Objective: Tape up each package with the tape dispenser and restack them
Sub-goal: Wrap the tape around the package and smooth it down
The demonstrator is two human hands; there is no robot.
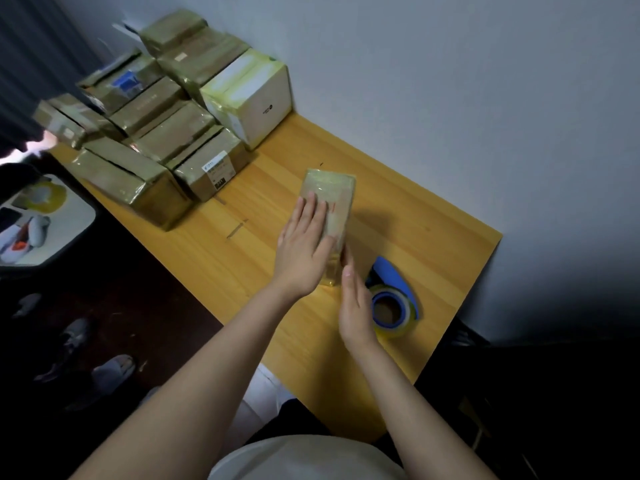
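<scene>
A small long package [333, 199] wrapped in shiny yellowish tape lies on the wooden table [433, 230]. My left hand [303, 245] presses flat on its top with straight fingers. My right hand [355, 306] rests edge-on against the package's near right side, fingers straight. The blue tape dispenser [394, 299], with a roll of clear yellowish tape, lies on the table just right of my right hand, untouched. A stack of taped brown packages [156, 133] fills the table's far left corner, with a white taped box [249, 95] against the wall.
The wall runs along the table's far and right sides. Left of the table, shoes [104, 368] lie on the dark floor and a white tray [38, 223] holds a tape roll and small items. A dark sleeve [20, 129] reaches in at the far left.
</scene>
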